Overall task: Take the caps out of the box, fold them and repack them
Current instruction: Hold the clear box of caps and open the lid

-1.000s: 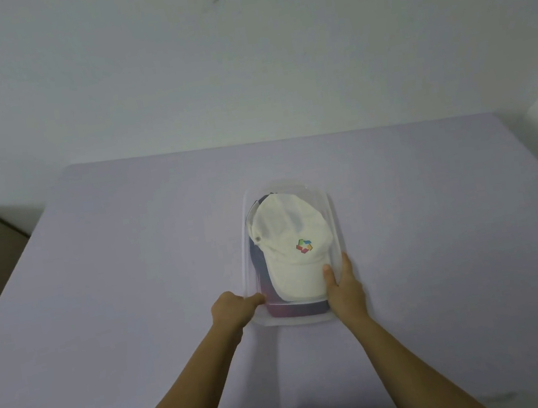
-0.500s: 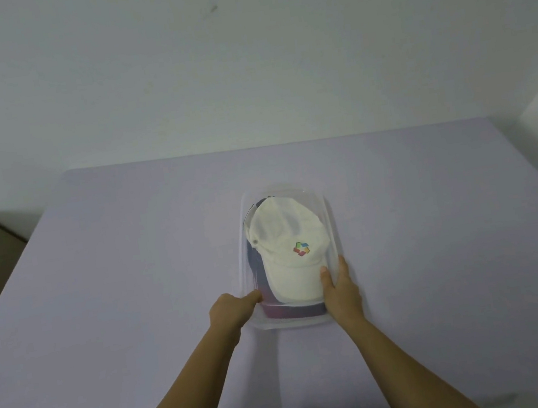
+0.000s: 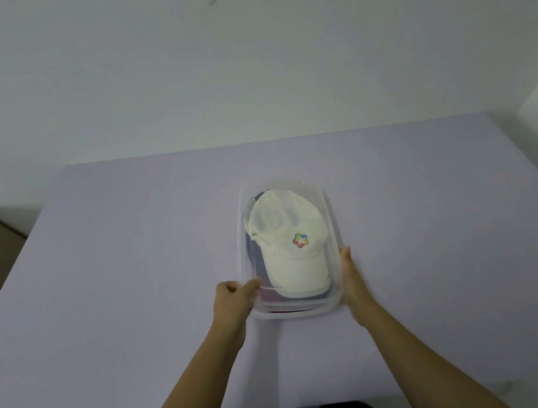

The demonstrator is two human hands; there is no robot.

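— What has changed since a second ago?

— My right hand [image 3: 352, 277] has shifted. Before, its thumb lay over the rim, touching the brim of the white cap [image 3: 290, 247]. Now it sits wholly outside the clear box [image 3: 331, 216], flat against the right wall near the front corner, fingers straight and pointing away from me. My left hand [image 3: 231, 304] has barely moved: it was at the front left corner then and it is there now. The box itself looks to be in much the same spot on the lilac table [image 3: 115, 277].

— And how are the 2 hands set?

— The left is curled, thumb hooked over the left rim and fingers folded outside the wall, so it is pinching the box edge. The right is spread open, only pressed against the wall, gripping nothing.

— Where are the caps?

— All in the box, stacked. The white cap is on top, brim toward me, a small multicoloured logo on its front. Under it I can see the edges of darker caps [image 3: 257, 257], navy and a reddish tone near the front; I cannot tell how many.
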